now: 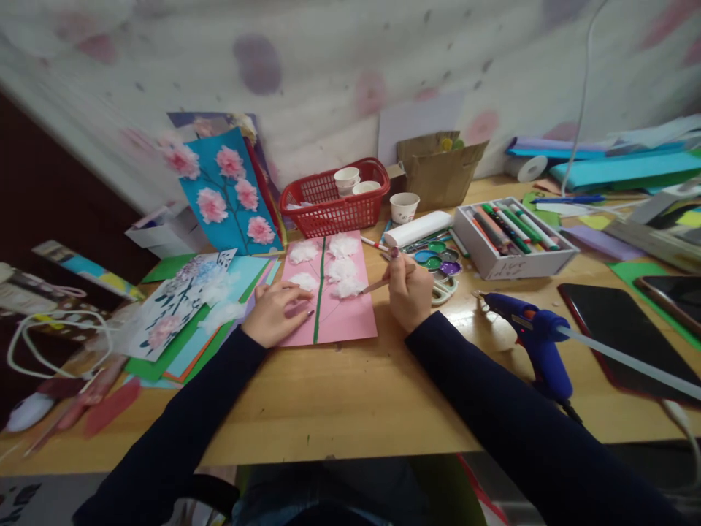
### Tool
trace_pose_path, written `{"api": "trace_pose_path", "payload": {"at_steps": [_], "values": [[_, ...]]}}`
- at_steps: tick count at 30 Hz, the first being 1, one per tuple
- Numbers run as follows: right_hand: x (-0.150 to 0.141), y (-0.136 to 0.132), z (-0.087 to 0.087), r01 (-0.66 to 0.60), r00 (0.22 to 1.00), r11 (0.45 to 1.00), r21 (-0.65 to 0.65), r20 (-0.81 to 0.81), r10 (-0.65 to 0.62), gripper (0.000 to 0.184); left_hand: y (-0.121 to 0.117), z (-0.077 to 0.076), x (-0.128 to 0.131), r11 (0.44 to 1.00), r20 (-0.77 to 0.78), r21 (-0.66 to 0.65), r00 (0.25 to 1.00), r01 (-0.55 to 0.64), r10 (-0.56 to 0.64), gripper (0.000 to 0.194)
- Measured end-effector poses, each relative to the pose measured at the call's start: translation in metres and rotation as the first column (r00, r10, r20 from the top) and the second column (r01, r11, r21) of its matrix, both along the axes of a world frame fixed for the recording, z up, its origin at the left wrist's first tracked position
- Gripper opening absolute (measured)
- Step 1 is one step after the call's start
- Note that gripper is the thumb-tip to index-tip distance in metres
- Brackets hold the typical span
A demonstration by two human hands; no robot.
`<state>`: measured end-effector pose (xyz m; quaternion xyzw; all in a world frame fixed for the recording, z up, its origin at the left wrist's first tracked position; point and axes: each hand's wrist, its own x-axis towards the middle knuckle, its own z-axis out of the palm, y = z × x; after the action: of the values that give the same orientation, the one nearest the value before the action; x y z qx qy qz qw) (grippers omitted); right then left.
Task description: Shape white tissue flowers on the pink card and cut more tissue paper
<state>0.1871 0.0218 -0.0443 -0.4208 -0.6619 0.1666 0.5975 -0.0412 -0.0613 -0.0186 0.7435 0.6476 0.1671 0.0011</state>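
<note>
A pink sheet of card point(350, 325) lies on the table, with a green painted stripe point(320, 292) down its middle and several white fluffy tufts point(342, 245) on either side. My left hand point(278, 313) rests flat on the card's left part, fingers spread. Held in my right hand point(410, 292) is a thin paintbrush point(377, 286), pinched between thumb and fingers. Its tip meets the edge of the lower right tuft point(350, 288). Thin lines run out from the stripe toward the tufts. Just beyond my right hand sits a paint palette point(450, 267) with green, blue and purple paint.
Right of my hand lies a blue glue gun point(529, 329), beside a phone point(624, 329). A white box of markers point(526, 256), a paper cup point(405, 207) and a red basket point(334, 215) stand behind. Leftward are a blue flower card point(230, 190) and coloured papers point(189, 351).
</note>
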Motion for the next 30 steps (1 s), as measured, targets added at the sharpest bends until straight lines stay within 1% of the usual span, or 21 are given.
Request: {"api": "trace_pose_path", "payload": {"at_steps": [3, 5, 9, 12, 14, 16, 17, 18, 20, 21, 23, 25, 26, 27, 30], "values": [[0.002, 0.002, 0.0, 0.026, 0.995, 0.998, -0.053, -0.095, -0.031, 0.045, -0.007, -0.006, -0.004, 0.995, -0.017, -0.091, 0.999, 0.029, -0.031, 0.022], [0.003, 0.002, 0.001, 0.037, 0.984, 0.995, -0.096, -0.167, -0.053, 0.046, -0.011, -0.008, -0.004, 0.991, -0.025, -0.119, 0.998, 0.057, -0.061, 0.026], [0.004, 0.003, 0.006, 0.033, 0.956, 0.987, -0.155, -0.283, -0.077, 0.048, -0.019, -0.011, 0.0, 0.992, -0.058, -0.095, 0.994, 0.087, -0.093, 0.031], [0.005, 0.006, 0.008, 0.001, 0.932, 0.981, -0.195, -0.355, -0.072, 0.049, -0.023, -0.007, -0.003, 0.994, -0.033, -0.075, 0.996, 0.082, -0.084, 0.027], [0.006, 0.009, 0.008, -0.072, 0.913, 0.97, -0.231, -0.407, -0.029, 0.048, -0.024, 0.001, -0.012, 0.999, 0.001, -0.03, 1.0, 0.015, -0.015, 0.021], [0.006, 0.012, 0.007, -0.174, 0.888, 0.949, -0.264, -0.458, 0.035, 0.047, -0.026, 0.012, -0.031, 0.99, 0.029, 0.063, 0.992, -0.123, 0.121, 0.017], [0.006, 0.013, 0.006, -0.223, 0.876, 0.934, -0.279, -0.477, 0.067, 0.046, -0.027, 0.018, -0.044, 0.97, 0.043, 0.123, 0.978, -0.208, 0.204, 0.016], [0.006, 0.013, 0.005, -0.264, 0.866, 0.919, -0.294, -0.491, 0.092, 0.045, -0.029, 0.024, -0.058, 0.937, 0.064, 0.186, 0.956, -0.295, 0.288, 0.016], [0.005, 0.014, 0.003, -0.311, 0.861, 0.891, -0.331, -0.496, 0.116, 0.043, -0.033, 0.034, -0.088, 0.842, 0.132, 0.29, 0.89, -0.455, 0.436, 0.017], [0.005, 0.014, 0.002, -0.318, 0.864, 0.88, -0.353, -0.49, 0.116, 0.042, -0.036, 0.038, -0.103, 0.805, 0.169, 0.301, 0.859, -0.512, 0.483, 0.019], [0.004, 0.013, 0.001, -0.314, 0.872, 0.864, -0.395, -0.479, 0.098, 0.042, -0.043, 0.041, -0.128, 0.74, 0.241, 0.269, 0.787, -0.617, 0.568, 0.022], [0.004, 0.012, 0.001, -0.311, 0.873, 0.852, -0.421, -0.48, 0.082, 0.042, -0.048, 0.037, -0.143, 0.701, 0.278, 0.206, 0.728, -0.682, 0.627, 0.024], [0.003, 0.012, 0.001, -0.313, 0.872, 0.848, -0.428, -0.484, 0.078, 0.042, -0.05, 0.033, -0.146, 0.699, 0.273, 0.179, 0.717, -0.693, 0.641, 0.023], [0.003, 0.012, 0.001, -0.316, 0.87, 0.845, -0.432, -0.487, 0.077, 0.042, -0.051, 0.028, -0.146, 0.709, 0.257, 0.153, 0.721, -0.688, 0.644, 0.022], [0.002, 0.012, 0.001, -0.337, 0.865, 0.833, -0.439, -0.494, 0.09, 0.042, -0.048, 0.012, -0.138, 0.773, 0.212, 0.057, 0.765, -0.631, 0.608, 0.02]]}}
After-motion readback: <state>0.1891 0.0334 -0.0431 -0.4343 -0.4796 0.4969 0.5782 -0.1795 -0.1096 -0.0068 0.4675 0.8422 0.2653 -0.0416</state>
